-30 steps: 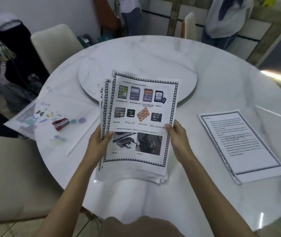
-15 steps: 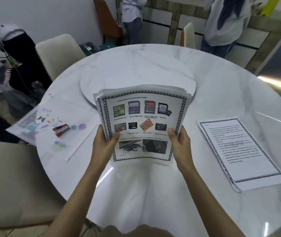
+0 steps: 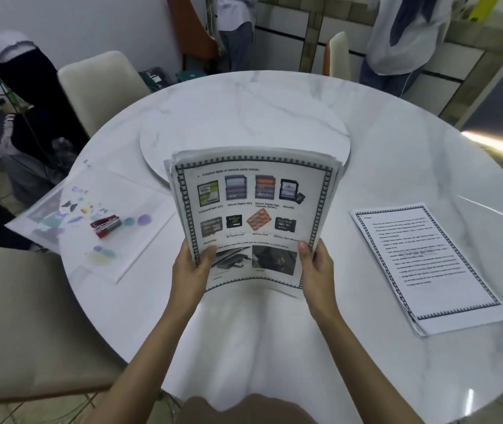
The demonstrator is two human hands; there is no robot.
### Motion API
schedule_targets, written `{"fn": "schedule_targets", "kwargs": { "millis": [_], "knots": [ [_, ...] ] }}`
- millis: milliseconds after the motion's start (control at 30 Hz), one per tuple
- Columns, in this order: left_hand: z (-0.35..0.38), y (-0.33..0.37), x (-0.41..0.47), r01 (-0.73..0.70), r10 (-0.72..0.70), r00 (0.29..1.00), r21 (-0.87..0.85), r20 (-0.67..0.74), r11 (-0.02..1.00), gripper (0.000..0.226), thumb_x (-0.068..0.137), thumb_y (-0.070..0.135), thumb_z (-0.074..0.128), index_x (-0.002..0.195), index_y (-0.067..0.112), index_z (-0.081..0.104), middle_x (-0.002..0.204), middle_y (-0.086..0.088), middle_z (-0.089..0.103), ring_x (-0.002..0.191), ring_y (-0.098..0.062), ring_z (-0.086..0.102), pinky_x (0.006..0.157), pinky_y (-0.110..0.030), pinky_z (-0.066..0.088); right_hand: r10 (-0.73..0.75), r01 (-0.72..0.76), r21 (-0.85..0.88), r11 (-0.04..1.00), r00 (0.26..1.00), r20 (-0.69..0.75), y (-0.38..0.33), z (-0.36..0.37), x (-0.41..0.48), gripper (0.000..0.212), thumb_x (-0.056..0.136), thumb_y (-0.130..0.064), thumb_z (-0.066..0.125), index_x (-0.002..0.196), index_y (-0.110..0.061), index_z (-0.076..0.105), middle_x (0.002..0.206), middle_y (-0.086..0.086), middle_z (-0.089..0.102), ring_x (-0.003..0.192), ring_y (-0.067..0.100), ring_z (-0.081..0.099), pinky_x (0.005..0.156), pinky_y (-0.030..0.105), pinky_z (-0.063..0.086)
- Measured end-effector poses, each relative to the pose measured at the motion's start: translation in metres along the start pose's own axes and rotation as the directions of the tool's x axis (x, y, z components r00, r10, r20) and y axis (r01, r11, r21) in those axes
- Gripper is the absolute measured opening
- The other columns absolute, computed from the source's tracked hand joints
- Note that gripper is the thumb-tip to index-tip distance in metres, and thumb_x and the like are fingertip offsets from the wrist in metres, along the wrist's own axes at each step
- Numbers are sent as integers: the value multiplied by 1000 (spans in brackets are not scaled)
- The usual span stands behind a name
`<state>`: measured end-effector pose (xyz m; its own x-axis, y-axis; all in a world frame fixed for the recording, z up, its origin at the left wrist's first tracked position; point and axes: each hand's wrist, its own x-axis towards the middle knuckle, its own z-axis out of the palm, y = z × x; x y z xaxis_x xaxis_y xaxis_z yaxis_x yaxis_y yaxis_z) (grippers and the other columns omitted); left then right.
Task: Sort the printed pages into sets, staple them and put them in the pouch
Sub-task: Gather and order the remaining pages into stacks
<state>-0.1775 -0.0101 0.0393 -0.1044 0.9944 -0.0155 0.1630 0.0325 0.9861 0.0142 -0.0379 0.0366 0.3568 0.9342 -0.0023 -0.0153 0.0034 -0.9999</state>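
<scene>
I hold a stack of printed pages [image 3: 253, 206] upright above the round white marble table [image 3: 397, 142]; its top sheet shows pictures of memory cards inside a patterned border. My left hand [image 3: 193, 264] grips the stack's lower left edge with the thumb on top. My right hand [image 3: 316, 266] grips the lower right edge the same way. A second pile of text pages [image 3: 427, 264] lies flat at the right. At the left lies a clear plastic pouch [image 3: 97, 221] with colourful prints, and a red stapler [image 3: 106, 224] rests on it.
A raised round marble turntable [image 3: 244, 127] sits in the table's middle, behind the stack. Beige chairs stand at the far left [image 3: 97, 87] and near left [image 3: 14, 316]. Two people stand beyond the table's far edge, and a seated person is at the far left.
The stack has been lifted off the table and tipped upright, its pages squared together between both hands. Both hands kept their grip on the lower edges.
</scene>
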Motion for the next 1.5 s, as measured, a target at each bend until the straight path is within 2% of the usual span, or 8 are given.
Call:
{"fn": "schedule_targets", "kwargs": {
  "millis": [200, 300, 567, 800, 900, 1267, 1367, 1500],
  "knots": [
    [5, -14, -11, 62, -65, 997, 75, 38, 995, 24, 95, 24, 48, 119, 24, 50, 105, 13, 62, 100, -5, 58, 88, -26, 46, 65, -63, -154, 986, 998, 10, 27, 0, -6, 20, 98, -25, 42, 114, -24, 53, 107, -20, 60, 96, -17, 55, 83, 1, 40],
    [4, -10, -9, 39, -44, 998, 129, 33, 991, 24, 96, 28, 45, 119, 25, 49, 101, 19, 59, 93, 6, 55, 78, -15, 43, 50, -54, -226, 973, 998, -25, 23, -1, -4, 17, 98, -25, 41, 102, -16, 55, 93, -16, 62, 87, -3, 58, 75, 7, 42],
    [3, -25, -17, 178, -211, 975, 329, 66, 927, 7, 98, 17, 39, 105, 15, 41, 97, 4, 57, 87, -19, 50, 69, -27, 37, 136, -133, -508, 851, 990, -32, 37, -6, -13, 26, 99, -18, 39, 118, -4, 50, 106, 5, 61, 81, 10, 54, 61, 7, 39],
    [3, -47, -27, 335, -407, 908, 415, 97, 846, 33, 97, 16, 41, 127, 2, 37, 129, -15, 52, 100, -23, 50, 77, -24, 34, 269, -241, -608, 756, 962, -47, 62, -13, -25, 24, 97, -7, 39, 118, 0, 49, 117, 17, 57, 103, 28, 55, 77, 23, 41],
    [1, -46, -30, 354, -415, 906, 387, 84, 851, 40, 98, 20, 42, 134, 5, 34, 136, -12, 48, 122, -28, 47, 87, -27, 35, 250, -220, -655, 723, 967, -48, 67, -17, -25, 26, 96, -7, 41, 119, 0, 50, 116, 16, 52, 108, 29, 49, 89, 29, 38],
    [-9, -44, -21, 338, -351, 936, 344, -28, 876, 46, 100, 27, 33, 141, 7, 34, 144, -13, 38, 136, -26, 31, 110, -35, 24, 255, -184, -694, 696, 967, 0, 59, -29, -5, 36, 98, -13, 38, 132, -3, 44, 127, 17, 43, 116, 30, 45, 99, 31, 32],
    [-11, -39, -4, 380, -382, 923, 247, -42, 892, 41, 101, 29, 28, 130, 6, 47, 136, -13, 48, 126, -26, 43, 108, -36, 30, 273, -204, -651, 731, 962, 6, 49, -29, 15, 40, 99, -17, 36, 136, -4, 40, 134, 18, 42, 122, 30, 44, 102, 31, 31],
    [-8, -30, 20, 478, -475, 878, 134, -57, 868, 32, 100, 32, 28, 82, 19, 51, 88, 0, 56, 97, -22, 49, 92, -34, 38, 315, -251, -587, 770, 949, 7, 41, -26, 41, 42, 99, -20, 35, 139, -7, 36, 140, 17, 42, 129, 29, 40, 106, 34, 29]
  ]
}}
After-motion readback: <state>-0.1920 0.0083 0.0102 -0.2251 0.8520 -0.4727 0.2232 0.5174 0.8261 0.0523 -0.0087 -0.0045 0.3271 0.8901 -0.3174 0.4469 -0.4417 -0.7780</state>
